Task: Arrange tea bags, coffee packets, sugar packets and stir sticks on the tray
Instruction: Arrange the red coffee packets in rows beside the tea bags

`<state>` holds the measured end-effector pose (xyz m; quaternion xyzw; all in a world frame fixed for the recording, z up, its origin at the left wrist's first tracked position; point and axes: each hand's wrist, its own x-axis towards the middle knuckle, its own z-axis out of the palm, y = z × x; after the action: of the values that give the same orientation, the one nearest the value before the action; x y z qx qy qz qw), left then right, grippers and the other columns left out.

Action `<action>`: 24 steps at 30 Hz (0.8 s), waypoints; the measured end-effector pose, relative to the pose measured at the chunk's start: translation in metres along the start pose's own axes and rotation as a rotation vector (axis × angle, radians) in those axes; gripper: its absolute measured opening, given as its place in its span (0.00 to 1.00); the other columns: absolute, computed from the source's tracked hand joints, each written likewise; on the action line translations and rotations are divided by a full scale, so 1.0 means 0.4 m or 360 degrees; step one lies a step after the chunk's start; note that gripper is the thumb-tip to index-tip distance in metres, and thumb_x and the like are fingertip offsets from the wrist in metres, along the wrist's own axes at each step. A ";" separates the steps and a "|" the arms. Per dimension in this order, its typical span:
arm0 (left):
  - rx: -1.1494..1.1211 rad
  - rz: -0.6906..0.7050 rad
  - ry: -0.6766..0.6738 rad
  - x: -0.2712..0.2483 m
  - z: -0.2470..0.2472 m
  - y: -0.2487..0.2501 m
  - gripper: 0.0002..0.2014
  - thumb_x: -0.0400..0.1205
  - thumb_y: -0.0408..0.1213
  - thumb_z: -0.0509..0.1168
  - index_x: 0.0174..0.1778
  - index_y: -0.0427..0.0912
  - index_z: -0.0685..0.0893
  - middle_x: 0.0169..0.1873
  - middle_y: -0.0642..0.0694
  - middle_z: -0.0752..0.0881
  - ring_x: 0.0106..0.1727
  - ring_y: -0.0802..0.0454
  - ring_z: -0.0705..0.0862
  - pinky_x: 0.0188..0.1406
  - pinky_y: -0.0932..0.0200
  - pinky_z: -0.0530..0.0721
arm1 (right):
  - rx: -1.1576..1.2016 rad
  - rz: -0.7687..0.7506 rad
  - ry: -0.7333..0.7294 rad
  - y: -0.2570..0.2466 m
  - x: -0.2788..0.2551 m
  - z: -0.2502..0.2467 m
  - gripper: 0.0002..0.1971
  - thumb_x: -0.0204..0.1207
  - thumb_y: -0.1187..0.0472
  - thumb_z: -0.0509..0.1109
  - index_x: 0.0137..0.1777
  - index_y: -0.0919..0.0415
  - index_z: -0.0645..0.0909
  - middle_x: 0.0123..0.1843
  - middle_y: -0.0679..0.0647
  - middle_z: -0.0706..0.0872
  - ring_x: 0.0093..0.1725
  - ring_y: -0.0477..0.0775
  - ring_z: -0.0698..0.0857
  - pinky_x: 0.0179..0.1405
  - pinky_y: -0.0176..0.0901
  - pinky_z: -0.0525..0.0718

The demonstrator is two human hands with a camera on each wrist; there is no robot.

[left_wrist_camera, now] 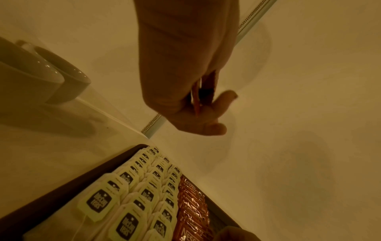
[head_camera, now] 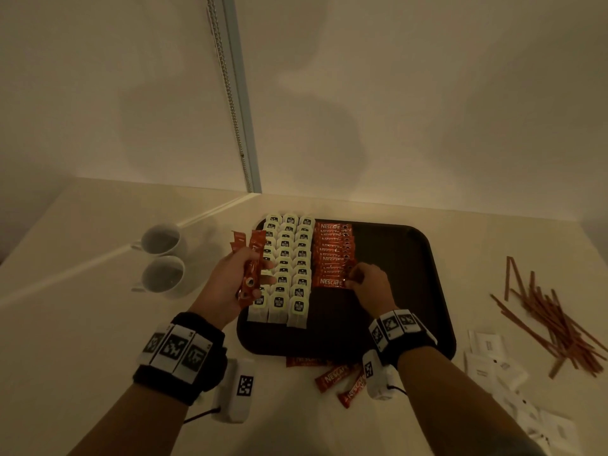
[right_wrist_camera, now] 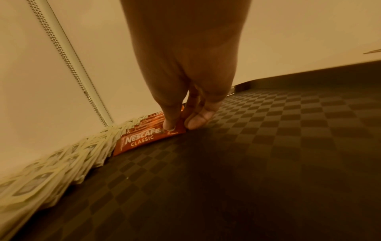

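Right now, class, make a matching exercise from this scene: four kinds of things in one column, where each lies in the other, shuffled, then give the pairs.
Things:
1. tea bags
2. stir sticks
3. mugs
4. sugar packets

Places:
A. counter left of the tray
B. three rows on the tray's left part
C. white pile on the counter, near right of the tray
D. loose heap on the counter, far right of the tray

Pairs: 1-B, 2-D, 3-A, 4-C
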<state>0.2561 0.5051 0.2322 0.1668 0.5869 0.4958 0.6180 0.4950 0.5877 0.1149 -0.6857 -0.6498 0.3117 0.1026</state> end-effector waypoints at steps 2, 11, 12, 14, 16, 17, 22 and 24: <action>-0.0011 0.0006 -0.0011 0.001 0.003 -0.006 0.08 0.85 0.35 0.57 0.53 0.37 0.79 0.33 0.45 0.87 0.29 0.53 0.87 0.14 0.67 0.75 | -0.0002 -0.0002 0.0014 0.000 0.000 0.002 0.09 0.74 0.60 0.72 0.53 0.56 0.79 0.58 0.52 0.77 0.56 0.48 0.76 0.61 0.43 0.74; 0.0134 0.0056 -0.0052 0.012 0.022 -0.032 0.10 0.85 0.41 0.62 0.52 0.39 0.85 0.43 0.42 0.90 0.41 0.47 0.89 0.28 0.58 0.83 | 0.0145 -0.0085 0.0124 -0.033 -0.008 -0.017 0.11 0.74 0.54 0.73 0.53 0.55 0.78 0.55 0.50 0.78 0.52 0.45 0.78 0.56 0.39 0.77; 0.0140 0.0062 -0.0077 0.010 0.031 -0.032 0.10 0.85 0.40 0.61 0.50 0.39 0.85 0.42 0.42 0.90 0.40 0.47 0.88 0.29 0.58 0.83 | 0.0243 -0.0156 0.0125 -0.058 -0.014 -0.027 0.11 0.75 0.52 0.72 0.52 0.55 0.78 0.52 0.48 0.79 0.50 0.44 0.79 0.56 0.41 0.79; 0.0166 0.0081 -0.0110 0.008 0.051 -0.032 0.09 0.86 0.39 0.60 0.50 0.40 0.85 0.42 0.42 0.91 0.38 0.47 0.88 0.27 0.60 0.83 | 0.0518 -0.0351 -0.0025 -0.129 -0.041 -0.052 0.10 0.78 0.50 0.68 0.52 0.54 0.79 0.49 0.45 0.81 0.48 0.42 0.81 0.56 0.44 0.82; 0.0213 0.0090 -0.0135 0.011 0.069 -0.035 0.10 0.85 0.40 0.60 0.52 0.40 0.85 0.46 0.41 0.91 0.40 0.46 0.89 0.27 0.60 0.82 | 0.0756 -0.0506 -0.0306 -0.207 -0.077 -0.078 0.12 0.79 0.49 0.65 0.55 0.55 0.80 0.50 0.49 0.84 0.50 0.46 0.84 0.56 0.44 0.84; 0.0223 0.0092 -0.0155 0.011 0.078 -0.035 0.10 0.85 0.40 0.61 0.54 0.40 0.85 0.47 0.41 0.91 0.42 0.44 0.89 0.28 0.59 0.83 | 0.0835 -0.0555 -0.0403 -0.236 -0.089 -0.085 0.12 0.78 0.50 0.67 0.55 0.57 0.81 0.51 0.52 0.85 0.51 0.49 0.85 0.56 0.43 0.85; 0.0184 0.0110 -0.0102 0.019 0.080 -0.028 0.09 0.85 0.39 0.61 0.53 0.41 0.86 0.47 0.41 0.91 0.48 0.42 0.90 0.31 0.56 0.85 | 0.1021 -0.0580 -0.0346 -0.284 -0.111 -0.103 0.05 0.80 0.61 0.67 0.47 0.62 0.78 0.49 0.60 0.83 0.46 0.55 0.85 0.50 0.48 0.87; 0.0128 0.0102 -0.0053 0.021 0.072 -0.024 0.08 0.85 0.37 0.60 0.52 0.40 0.83 0.43 0.43 0.91 0.41 0.44 0.91 0.27 0.57 0.84 | 0.1095 -0.0518 -0.0366 -0.285 -0.115 -0.119 0.04 0.81 0.62 0.64 0.48 0.63 0.76 0.48 0.59 0.83 0.40 0.48 0.86 0.42 0.42 0.88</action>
<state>0.2840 0.5185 0.2273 0.2187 0.5903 0.4885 0.6042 0.4290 0.5715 0.2281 -0.4600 -0.6149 0.5655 0.3008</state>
